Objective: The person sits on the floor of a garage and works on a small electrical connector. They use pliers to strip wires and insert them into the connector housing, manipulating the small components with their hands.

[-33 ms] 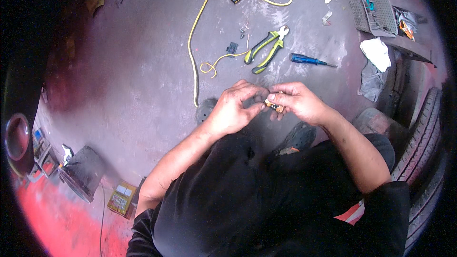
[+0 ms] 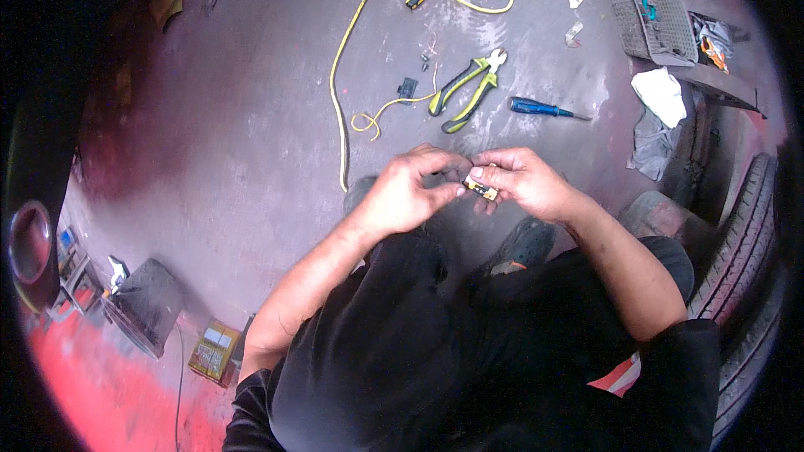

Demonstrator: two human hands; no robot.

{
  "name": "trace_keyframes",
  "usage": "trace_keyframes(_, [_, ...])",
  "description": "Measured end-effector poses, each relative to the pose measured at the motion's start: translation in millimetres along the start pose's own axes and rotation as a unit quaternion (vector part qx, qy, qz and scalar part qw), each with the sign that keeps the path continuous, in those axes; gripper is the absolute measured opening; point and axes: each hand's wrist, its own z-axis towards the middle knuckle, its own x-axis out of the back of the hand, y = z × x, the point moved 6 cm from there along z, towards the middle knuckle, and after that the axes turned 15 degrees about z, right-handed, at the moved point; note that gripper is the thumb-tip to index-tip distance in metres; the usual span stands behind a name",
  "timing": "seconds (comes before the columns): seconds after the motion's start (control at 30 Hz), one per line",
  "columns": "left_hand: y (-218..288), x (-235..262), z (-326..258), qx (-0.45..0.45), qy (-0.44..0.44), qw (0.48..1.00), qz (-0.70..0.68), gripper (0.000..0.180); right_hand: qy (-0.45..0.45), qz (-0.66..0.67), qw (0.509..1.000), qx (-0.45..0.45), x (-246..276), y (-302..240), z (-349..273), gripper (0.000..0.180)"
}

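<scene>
"As the two hands meet just right of the middle of the frame, what sits between them?"

"A small block (image 2: 483, 192), pinched in the right hand (image 2: 536, 188): its thumb lies over the top, with the fingers curled behind."

"What does the block look like?"

"Cream to pale yellow, short and straight-edged, with dark patches along the face turned towards the camera. Its upper edge is partly hidden by the right thumb, and finer detail is too small to make out."

"And the left hand (image 2: 409, 191)?"

"Its fingers are bent and its thumb points at the block's left end, very close. I can't tell whether it touches the block or pinches anything itself."

"What lies on the floor (image 2: 251, 117) above them?"

"Pliers (image 2: 475, 104) with green-and-black handles, at upper centre, their head pointing up; a blue screwdriver (image 2: 536, 106) to their right; and to their left a thin yellow wire (image 2: 395, 102), looped at one end, beside a flat dark piece (image 2: 407, 87)."
</scene>
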Motion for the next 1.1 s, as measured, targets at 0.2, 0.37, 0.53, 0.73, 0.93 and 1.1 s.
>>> trace_keyframes(0.2, [-64.9,61.9,76.7,0.054,0.220,0.940,0.254,0.026,0.052,0.149,0.986,0.052,6.3,-12.1,0.4,0.030])
trace_keyframes(0.37, [-68.4,63.7,133.6,0.109,0.201,0.891,0.392,0.031,0.072,0.189,0.973,0.109,20.2,-19.0,-4.9,0.030])
trace_keyframes(0.53, [-66.6,47.5,152.1,0.172,0.182,0.865,0.436,0.037,0.108,0.256,0.948,0.155,34.4,-29.8,-9.2,0.033])
trace_keyframes(0.73, [-77.8,38.4,169.1,0.108,0.191,0.844,0.489,0.035,0.119,0.292,0.933,0.176,36.9,-43.2,-9.6,0.033])
trace_keyframes(0.93, [-83.4,46.8,157.7,0.053,0.215,0.877,0.427,0.028,0.105,0.299,0.931,0.182,41.7,-50.3,-4.6,0.033])
trace_keyframes(1.1, [-82.9,61.7,131.5,0.077,0.263,0.925,0.264,0.024,0.104,0.316,0.925,0.184,50.7,-52.0,-1.0,0.036])
